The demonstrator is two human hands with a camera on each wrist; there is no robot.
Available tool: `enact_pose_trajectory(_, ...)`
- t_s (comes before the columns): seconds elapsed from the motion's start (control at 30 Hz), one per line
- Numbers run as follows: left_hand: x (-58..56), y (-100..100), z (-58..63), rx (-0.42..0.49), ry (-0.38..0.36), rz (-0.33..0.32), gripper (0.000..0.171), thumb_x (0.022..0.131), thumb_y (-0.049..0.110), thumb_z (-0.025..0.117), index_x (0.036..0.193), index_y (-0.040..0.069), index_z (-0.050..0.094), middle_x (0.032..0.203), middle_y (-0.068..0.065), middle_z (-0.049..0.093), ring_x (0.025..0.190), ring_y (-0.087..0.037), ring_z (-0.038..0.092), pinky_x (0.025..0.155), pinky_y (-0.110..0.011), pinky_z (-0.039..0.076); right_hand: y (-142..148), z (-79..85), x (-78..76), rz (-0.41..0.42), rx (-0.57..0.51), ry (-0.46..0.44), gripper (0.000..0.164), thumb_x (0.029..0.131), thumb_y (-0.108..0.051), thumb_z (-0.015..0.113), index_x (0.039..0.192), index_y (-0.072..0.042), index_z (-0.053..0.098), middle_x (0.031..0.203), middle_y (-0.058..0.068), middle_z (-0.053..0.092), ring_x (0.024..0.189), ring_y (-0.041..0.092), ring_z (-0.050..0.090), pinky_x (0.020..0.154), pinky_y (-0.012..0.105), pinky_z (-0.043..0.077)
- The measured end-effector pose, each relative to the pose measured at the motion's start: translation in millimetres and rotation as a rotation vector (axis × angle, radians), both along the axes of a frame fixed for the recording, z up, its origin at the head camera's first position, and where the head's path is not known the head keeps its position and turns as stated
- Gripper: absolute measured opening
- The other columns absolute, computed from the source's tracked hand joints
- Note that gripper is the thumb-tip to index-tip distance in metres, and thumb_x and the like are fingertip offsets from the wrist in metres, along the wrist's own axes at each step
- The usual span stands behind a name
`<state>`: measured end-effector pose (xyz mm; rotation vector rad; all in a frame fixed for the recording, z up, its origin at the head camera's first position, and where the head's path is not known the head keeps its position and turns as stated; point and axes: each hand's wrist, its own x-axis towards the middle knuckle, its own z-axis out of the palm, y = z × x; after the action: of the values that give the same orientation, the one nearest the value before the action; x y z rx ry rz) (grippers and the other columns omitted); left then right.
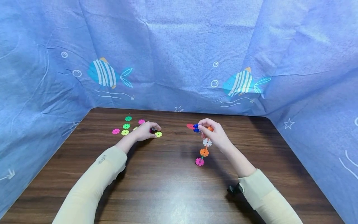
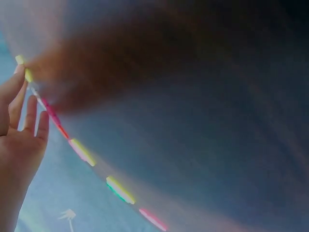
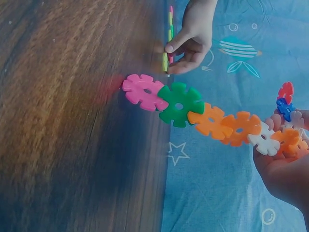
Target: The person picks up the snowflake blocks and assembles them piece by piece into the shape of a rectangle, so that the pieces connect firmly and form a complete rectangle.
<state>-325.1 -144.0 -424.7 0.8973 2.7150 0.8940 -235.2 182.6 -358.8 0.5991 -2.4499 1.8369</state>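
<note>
My right hand [image 1: 216, 133] grips a chain of interlocking snowflake discs above the table. A blue disc [image 1: 196, 128] and a red disc [image 1: 190, 126] stick out to its left. Below hang a white disc [image 1: 207, 142], an orange disc [image 1: 204, 152] and a pink disc [image 1: 199, 161]. A green disc [image 3: 181, 105] shows in the chain in the right wrist view; the palm hides part of the chain. At the left, my left hand [image 1: 144, 131] pinches a yellow disc [image 1: 158, 134] by its edges at the tabletop. Other discs lie partly hidden under its fingers.
Loose discs lie left of the left hand: a green disc [image 1: 128, 118], a pink disc [image 1: 116, 131] and a yellow-green disc [image 1: 125, 132] among several. The brown wooden table [image 1: 167, 186] meets a blue fish-print cloth [image 1: 179, 62] at its back and sides.
</note>
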Motion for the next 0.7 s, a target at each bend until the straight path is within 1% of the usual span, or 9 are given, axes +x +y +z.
enact_pose_trajectory(0.1,-1.4,-0.8,-2.0,0.003,0.046,-0.020,0.030,0.081,0.005,0.073,0.110,0.000,0.064,0.106,-0.012,0.068,0.106,-0.029,0.060,0.095,-0.043,0.045,0.2,-0.8,-1.0,0.002,-0.002,-0.005,0.018,0.093,-0.018,0.060,0.103,-0.002,0.059,0.077,0.030,0.056,0.060,0.014,0.055,0.050,0.026,0.050)
enact_pose_trajectory(0.17,-1.5,-1.1,-2.8,-0.006,0.072,-0.028,0.029,0.081,0.005,0.073,0.108,0.000,0.065,0.104,-0.012,0.068,0.104,-0.029,0.061,0.093,-0.043,0.047,0.7,-1.5,-1.7,-0.001,-0.003,-0.013,0.019,0.093,-0.017,0.060,0.103,-0.001,0.059,0.074,0.023,0.058,0.060,0.012,0.055,0.050,0.026,0.049)
enact_pose_trajectory(0.3,0.3,-0.3,-2.8,-0.035,0.088,-0.005,0.029,0.080,0.007,0.074,0.108,0.004,0.067,0.105,-0.009,0.065,0.099,-0.025,0.059,0.088,-0.040,0.048,2.4,-3.9,-3.4,0.001,0.001,-0.024,0.021,0.094,-0.017,0.059,0.105,0.000,0.058,0.071,0.005,0.060,0.061,0.012,0.056,0.051,0.026,0.049)
enact_pose_trajectory(0.37,1.9,0.0,-2.6,-0.041,0.094,0.010,0.028,0.080,0.008,0.075,0.107,0.006,0.068,0.104,-0.008,0.063,0.094,-0.023,0.058,0.083,-0.037,0.048,3.1,-4.4,-3.4,0.003,0.007,-0.021,0.021,0.094,-0.017,0.059,0.106,0.000,0.060,0.071,0.001,0.060,0.062,0.012,0.056,0.052,0.026,0.049)
enact_pose_trajectory(0.5,4.3,0.5,-2.9,-0.020,0.096,0.027,0.026,0.078,0.006,0.076,0.103,0.007,0.069,0.101,-0.008,0.061,0.083,-0.021,0.057,0.074,-0.033,0.047,3.6,-4.5,-3.2,0.006,0.016,-0.006,0.022,0.094,-0.018,0.059,0.106,-0.001,0.063,0.071,0.002,0.060,0.061,0.012,0.056,0.053,0.025,0.050)
enact_pose_trajectory(0.7,7.9,1.1,-0.6,-0.005,0.093,0.051,0.027,0.076,0.003,0.076,0.102,0.006,0.068,0.099,-0.007,0.066,0.081,-0.020,0.059,0.075,-0.033,0.048,4.0,-3.9,-1.8,0.010,0.003,0.007,0.021,0.094,-0.017,0.059,0.104,0.001,0.063,0.073,0.016,0.061,0.060,0.015,0.058,0.055,0.026,0.052)
